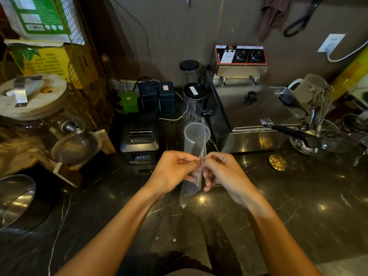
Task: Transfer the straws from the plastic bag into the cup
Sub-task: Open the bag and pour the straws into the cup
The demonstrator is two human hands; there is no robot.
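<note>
both the left hand [172, 170] and right hand [221, 169] pinch the clear plastic bag [192, 177] just in front of the cup [194, 136]. the bag hangs above the dark counter [298, 206]; i cannot make out straws inside it.

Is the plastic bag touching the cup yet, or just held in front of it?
Cannot tell. In the head view the plastic bag, pinched between the left hand and right hand, overlaps the cup, so any gap is hidden.

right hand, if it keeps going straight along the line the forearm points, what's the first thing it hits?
Probably the plastic bag that the right hand is already pinching, then the left hand gripping its other side. Past those, the clear cup stands nearest, though depth is unclear from this view.
</note>
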